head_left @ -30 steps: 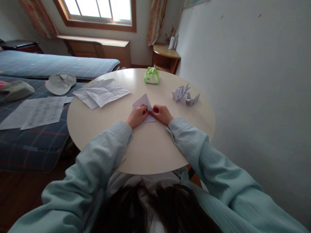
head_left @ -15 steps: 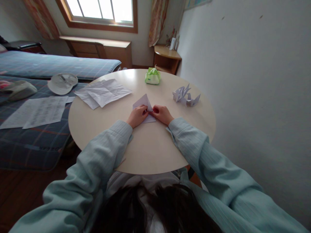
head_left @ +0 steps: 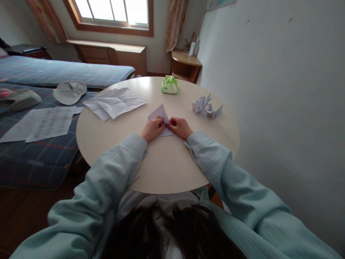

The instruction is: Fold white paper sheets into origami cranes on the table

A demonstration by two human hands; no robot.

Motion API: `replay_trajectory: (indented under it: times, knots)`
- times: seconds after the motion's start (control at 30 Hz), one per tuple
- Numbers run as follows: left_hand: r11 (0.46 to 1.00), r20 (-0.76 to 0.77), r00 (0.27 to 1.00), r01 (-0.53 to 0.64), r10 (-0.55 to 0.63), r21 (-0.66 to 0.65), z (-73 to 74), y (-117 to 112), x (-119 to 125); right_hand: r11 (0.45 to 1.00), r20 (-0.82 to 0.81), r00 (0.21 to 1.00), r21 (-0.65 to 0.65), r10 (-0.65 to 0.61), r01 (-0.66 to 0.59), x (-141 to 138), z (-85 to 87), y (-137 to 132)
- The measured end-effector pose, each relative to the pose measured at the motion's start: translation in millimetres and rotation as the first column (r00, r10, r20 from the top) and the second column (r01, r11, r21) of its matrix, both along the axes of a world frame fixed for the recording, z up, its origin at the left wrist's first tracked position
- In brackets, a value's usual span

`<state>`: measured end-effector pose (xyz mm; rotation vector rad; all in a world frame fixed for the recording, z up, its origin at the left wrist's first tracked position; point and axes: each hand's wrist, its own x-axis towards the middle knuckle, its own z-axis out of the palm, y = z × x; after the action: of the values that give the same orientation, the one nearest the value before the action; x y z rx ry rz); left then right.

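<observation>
A white sheet of paper [head_left: 162,111], folded to a point at its far end, lies on the round table [head_left: 164,169] in front of me. My left hand [head_left: 154,128] is closed on its left side, fingers curled over the fold. From the right, my right hand [head_left: 180,127] pinches the paper's right edge, its fingertips close to those of the left. A lower corner of the sheet shows beneath the hands. The exact creases between my fingers are hidden.
Creased paper sheets [head_left: 118,102] lie at the table's left, folded paper figures [head_left: 206,106] at its right. A green tissue pack [head_left: 169,86] stands at the far edge. Left of the table, a bed [head_left: 40,158] holds printed sheets [head_left: 51,124] and a white cap [head_left: 70,92]. A wall [head_left: 285,97] rises on the right.
</observation>
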<state>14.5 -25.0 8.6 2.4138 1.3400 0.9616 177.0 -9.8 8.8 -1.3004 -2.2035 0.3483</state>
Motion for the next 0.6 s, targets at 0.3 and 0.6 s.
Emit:
replay_trajectory:
  times: [0.3,0.6]
  knots:
    - [1.0,0.021,1.0,0.015,-0.015,-0.006,0.4,-0.8,0.1,1.0,0.007,1.0,0.011,0.002,-0.002,0.4,-0.2,0.2]
    - [1.0,0.017,1.0,0.012,-0.011,-0.002,0.4,-0.6,0.2,1.0,0.009,1.0,0.008,0.001,-0.001,0.4,-0.6,0.7]
